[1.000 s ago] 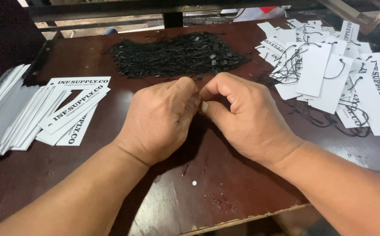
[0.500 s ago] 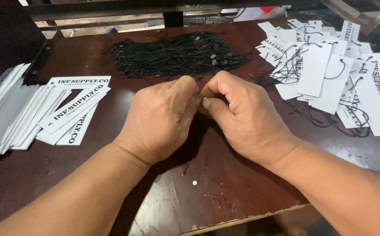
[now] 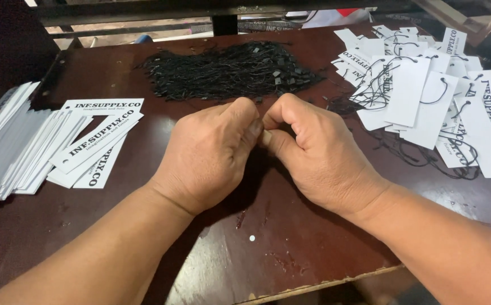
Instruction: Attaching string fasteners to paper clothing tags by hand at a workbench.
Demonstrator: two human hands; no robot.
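Black cord is presumably what we work between our fingertips, though the piece itself is hidden: both sets of fingers (image 3: 255, 125) are curled in and pressed together at mid-frame, thumbs tucked against forefingers, pinching something too small to make out. Our left hand (image 3: 211, 155) and right hand (image 3: 319, 152) meet knuckle to knuckle just above the dark brown table (image 3: 290, 254), touching at the tips.

Just beyond them, at upper centre, lies the heap of black string loops (image 3: 228, 70) with small plastic fasteners, near our knuckles but not touching. At the left edge sits a fanned stack of white printed hang tags (image 3: 53, 147), none with a string that we can see. At upper right sprawls a looser pile of white tags with strings attached (image 3: 426, 96), well apart from the left stack.

We judge the step in hand to be preparing or fastening a single string loop. The next move likely calls for a tag from the left stack, a fine aim at its small hole, and a steady pinch so the cord does not slip.
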